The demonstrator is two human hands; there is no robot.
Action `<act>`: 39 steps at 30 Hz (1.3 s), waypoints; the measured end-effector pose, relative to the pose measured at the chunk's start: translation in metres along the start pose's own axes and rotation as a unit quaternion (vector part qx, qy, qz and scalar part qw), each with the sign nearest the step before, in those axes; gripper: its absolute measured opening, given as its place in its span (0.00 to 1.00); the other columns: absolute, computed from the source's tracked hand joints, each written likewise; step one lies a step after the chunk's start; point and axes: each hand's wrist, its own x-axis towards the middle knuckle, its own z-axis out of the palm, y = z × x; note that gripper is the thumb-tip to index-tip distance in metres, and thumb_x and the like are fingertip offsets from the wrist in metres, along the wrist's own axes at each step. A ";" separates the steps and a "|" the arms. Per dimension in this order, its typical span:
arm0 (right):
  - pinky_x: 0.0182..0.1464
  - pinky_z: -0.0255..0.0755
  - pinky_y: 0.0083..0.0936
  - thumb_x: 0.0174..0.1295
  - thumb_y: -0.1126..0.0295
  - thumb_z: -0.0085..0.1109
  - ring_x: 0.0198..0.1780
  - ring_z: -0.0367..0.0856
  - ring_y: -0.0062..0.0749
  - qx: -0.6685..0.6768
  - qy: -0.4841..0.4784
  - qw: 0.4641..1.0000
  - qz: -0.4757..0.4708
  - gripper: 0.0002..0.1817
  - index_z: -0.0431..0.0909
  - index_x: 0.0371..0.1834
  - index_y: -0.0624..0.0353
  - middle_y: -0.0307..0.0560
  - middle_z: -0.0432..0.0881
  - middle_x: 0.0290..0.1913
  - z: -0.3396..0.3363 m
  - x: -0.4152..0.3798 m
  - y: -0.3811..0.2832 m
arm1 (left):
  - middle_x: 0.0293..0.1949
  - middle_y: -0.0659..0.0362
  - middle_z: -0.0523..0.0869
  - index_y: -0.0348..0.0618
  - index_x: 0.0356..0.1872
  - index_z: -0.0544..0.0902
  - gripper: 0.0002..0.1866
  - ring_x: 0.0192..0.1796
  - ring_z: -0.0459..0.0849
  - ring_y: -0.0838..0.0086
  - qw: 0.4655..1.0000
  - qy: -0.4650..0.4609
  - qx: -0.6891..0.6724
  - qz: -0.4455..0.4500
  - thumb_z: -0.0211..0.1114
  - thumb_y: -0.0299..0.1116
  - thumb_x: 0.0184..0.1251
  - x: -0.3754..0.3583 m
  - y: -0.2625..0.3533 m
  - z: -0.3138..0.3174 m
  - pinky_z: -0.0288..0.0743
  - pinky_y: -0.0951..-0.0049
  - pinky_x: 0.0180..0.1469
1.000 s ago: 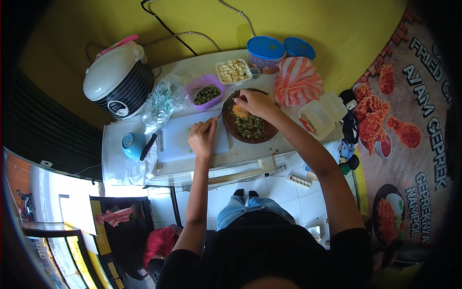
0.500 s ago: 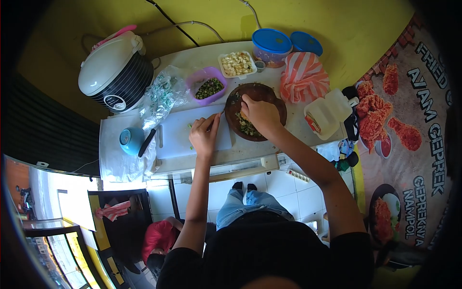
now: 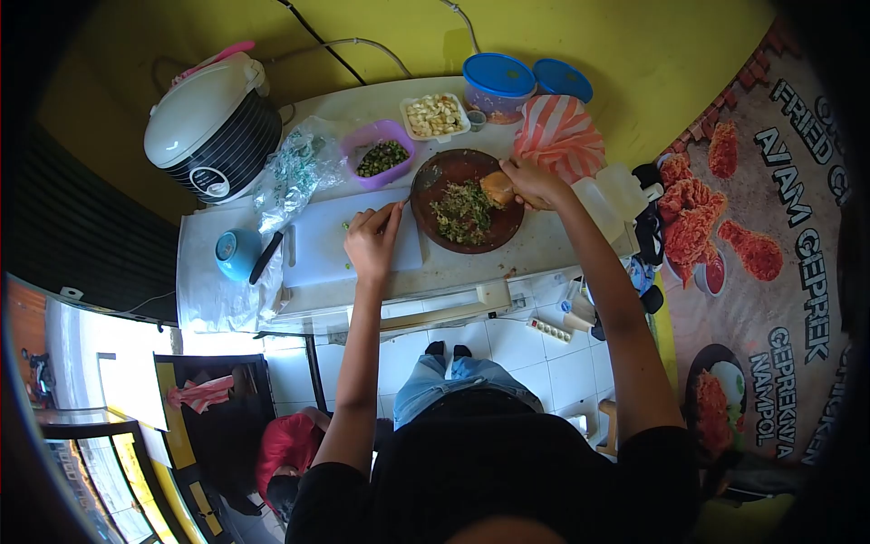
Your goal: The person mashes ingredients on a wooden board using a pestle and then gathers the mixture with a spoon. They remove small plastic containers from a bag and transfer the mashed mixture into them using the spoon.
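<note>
A wide brown mortar (image 3: 426, 218) stands on the table with chopped or crushed green food (image 3: 464, 213) in it. My right hand (image 3: 536, 184) is closed round the handle of a pestle (image 3: 497, 189), whose orange-brown head rests at the mortar's right inner side. My left hand (image 3: 372, 243) is closed in a pinch at the mortar's left rim; what lies between the fingertips is too small to make out. Under that hand is a white cutting board (image 3: 317, 238) with a few green bits. A knife (image 3: 265, 258) with a black handle lies at the board's left edge.
Behind the mortar stand a purple tub (image 3: 375, 180) of chopped greens, a white tray (image 3: 433, 136) of pale pieces and a blue-lidded container (image 3: 498, 77). Left are a blue bowl (image 3: 237, 254) and rice cooker (image 3: 213, 127). Right are a striped bag (image 3: 557, 136) and foam box (image 3: 609, 199).
My right hand has moved from over the mortar's middle to its right side with the pestle, uncovering the green food. My left hand stays at the left rim. The whole view has shifted slightly.
</note>
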 end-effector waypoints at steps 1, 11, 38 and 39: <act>0.17 0.66 0.26 0.72 0.47 0.37 0.19 0.71 0.26 -0.042 0.013 0.999 -0.023 0.24 0.66 0.54 0.57 0.41 0.71 0.21 0.003 -0.002 -0.001 | 0.18 0.60 0.78 0.46 0.31 0.89 0.06 0.23 0.74 0.68 1.000 -0.003 -0.002 -0.005 0.72 0.35 0.56 0.001 0.001 0.000 0.69 0.67 0.27; 0.32 0.73 0.42 0.65 0.51 0.51 0.28 0.82 0.50 -0.330 0.192 0.898 -0.217 0.22 0.71 0.55 0.53 0.54 0.82 0.25 0.066 -0.055 -0.011 | 0.18 0.60 0.78 0.46 0.32 0.89 0.05 0.22 0.74 0.68 0.999 -0.014 -0.024 -0.026 0.72 0.34 0.55 0.001 0.002 0.000 0.69 0.68 0.28; 0.38 0.74 0.34 0.51 0.43 0.65 0.34 0.84 0.43 -0.329 -0.039 0.865 -0.377 0.20 0.83 0.41 0.41 0.44 0.85 0.32 0.013 -0.072 -0.012 | 0.17 0.60 0.77 0.45 0.31 0.89 0.06 0.22 0.73 0.69 0.999 -0.026 -0.042 -0.021 0.71 0.36 0.56 0.000 -0.001 -0.001 0.68 0.68 0.27; 0.36 0.74 0.34 0.51 0.43 0.65 0.32 0.84 0.43 -0.334 -0.043 0.859 -0.386 0.20 0.83 0.41 0.41 0.45 0.85 0.30 0.014 -0.071 -0.012 | 0.17 0.60 0.77 0.45 0.31 0.89 0.06 0.22 0.74 0.69 0.999 -0.026 -0.040 -0.022 0.71 0.36 0.56 0.001 -0.001 -0.001 0.68 0.68 0.27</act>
